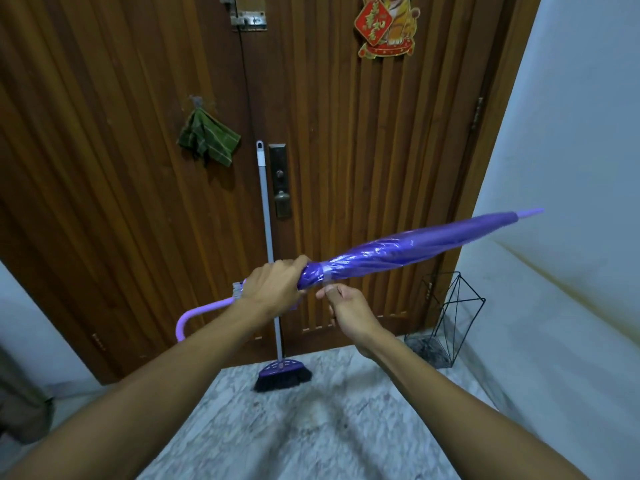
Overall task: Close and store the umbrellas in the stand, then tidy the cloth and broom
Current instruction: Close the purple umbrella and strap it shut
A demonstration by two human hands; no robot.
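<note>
Two bare forearms rise from the lower corners of the frame and meet near the centre. The left hand (277, 285) has its grip clenched around the gathered lower end of a purple umbrella (408, 249), fingers wrapped over the bunched fabric. The right hand (348, 311) sits just below and to the right of it, its thumb and fingers curled at the underside of the canopy beside a pale strap; whether that grip actually pinches the strap or fabric cannot be told.

The umbrella is folded shut and held off the floor, slanting from the lower left to the upper right, its pale tip pointing toward the white wall (571, 150) at the right of the frame. Its lilac curved handle (194, 317) sticks out behind the left wrist at centre left.

Behind the hands stands a slatted wooden door (104, 150). A green checked cloth (207, 140) hangs from a hook on it, left of centre. A broom (268, 271) leans upright against the door, its grey pole running down behind the hands to a purple head with dark bristles resting on the marble floor (311, 427). A black wire umbrella stand (446, 317) sits on the floor at the right, in the corner between door and wall, with no umbrella in it. A red and gold paper decoration (384, 26) is stuck near the top of the door.
</note>
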